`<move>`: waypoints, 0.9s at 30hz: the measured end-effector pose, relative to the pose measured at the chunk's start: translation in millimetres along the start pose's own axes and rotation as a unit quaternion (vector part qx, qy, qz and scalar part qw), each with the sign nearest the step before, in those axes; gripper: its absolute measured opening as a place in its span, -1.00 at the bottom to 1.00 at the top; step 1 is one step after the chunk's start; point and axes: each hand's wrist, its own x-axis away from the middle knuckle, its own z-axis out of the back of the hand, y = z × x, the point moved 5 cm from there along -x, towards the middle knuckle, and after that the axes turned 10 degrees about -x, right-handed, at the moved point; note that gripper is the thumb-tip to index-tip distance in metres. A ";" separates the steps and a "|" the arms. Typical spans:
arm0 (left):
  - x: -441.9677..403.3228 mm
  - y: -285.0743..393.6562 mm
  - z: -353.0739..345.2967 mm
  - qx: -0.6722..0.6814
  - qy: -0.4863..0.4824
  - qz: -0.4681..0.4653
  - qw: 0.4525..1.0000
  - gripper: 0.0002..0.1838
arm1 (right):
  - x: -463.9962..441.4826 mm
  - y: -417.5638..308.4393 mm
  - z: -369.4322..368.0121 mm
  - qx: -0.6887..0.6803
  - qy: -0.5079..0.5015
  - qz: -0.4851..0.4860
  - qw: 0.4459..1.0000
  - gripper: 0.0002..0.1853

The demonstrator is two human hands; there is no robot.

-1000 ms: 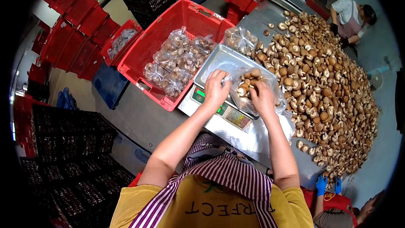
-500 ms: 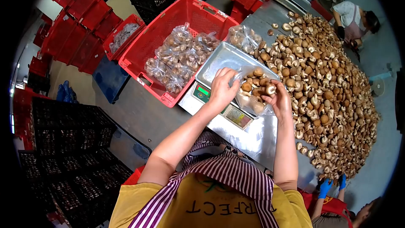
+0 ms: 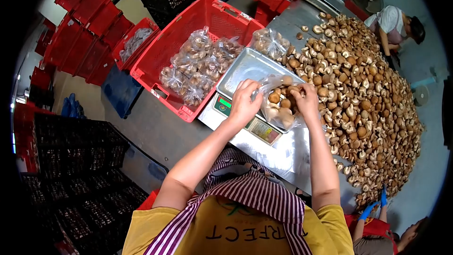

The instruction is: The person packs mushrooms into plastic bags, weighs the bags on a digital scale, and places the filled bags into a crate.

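A clear plastic bag of mushrooms (image 3: 283, 106) lies open on the metal tray (image 3: 240, 72) of a scale with a lit green display (image 3: 225, 103). My left hand (image 3: 246, 98) is closed on the bag's left edge. At the bag's mouth, my right hand (image 3: 306, 100) has its fingers curled down onto the mushrooms; whether it grips one is hidden. A tied bag of mushrooms (image 3: 270, 42) rests beyond the tray, and a large pile of loose mushrooms (image 3: 368, 108) spreads to the right.
Left of the scale stands a red crate (image 3: 153, 61) holding several filled bags. Black crates (image 3: 80, 146) and stacked red crates (image 3: 85, 28) are further left. One person (image 3: 391, 26) is at the far right; another with blue gloves (image 3: 375, 210) is at the lower right.
My right hand went from inside the bag out to its right edge with a mushroom, then back over the bag's mouth. My left hand stays at the left edge.
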 end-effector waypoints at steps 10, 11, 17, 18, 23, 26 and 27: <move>-2.0 19.6 11.9 -0.010 0.058 0.009 0.998 -0.75 | 35.2 -2.6 -4.0 -0.505 -0.053 -0.274 0.817 -0.81; 0.1 30.2 19.5 -0.004 0.080 -0.010 0.997 -0.73 | 37.1 -6.0 -0.7 -0.520 -0.045 -0.273 0.808 -0.81; 62.0 56.7 -20.3 0.448 -0.277 0.263 0.808 -0.55 | 76.0 -44.0 11.8 -0.570 -0.012 -0.161 0.805 -0.86; 75.9 62.6 -28.5 0.518 -0.304 0.349 0.719 -0.46 | 87.2 -54.2 8.6 -0.542 0.013 -0.166 0.824 -0.88; 105.8 39.3 -60.2 0.652 -0.289 0.434 0.550 -0.49 | 92.3 -52.6 16.7 -0.498 0.024 -0.080 0.863 -0.95; 106.9 36.5 -52.6 0.624 -0.276 0.438 0.585 -0.62 | 67.1 -47.4 33.6 -0.593 0.050 -0.203 0.777 -0.83; 106.8 36.9 -49.7 0.614 -0.281 0.445 0.589 -0.65 | 61.6 -38.1 29.5 -0.599 0.031 -0.233 0.765 -0.82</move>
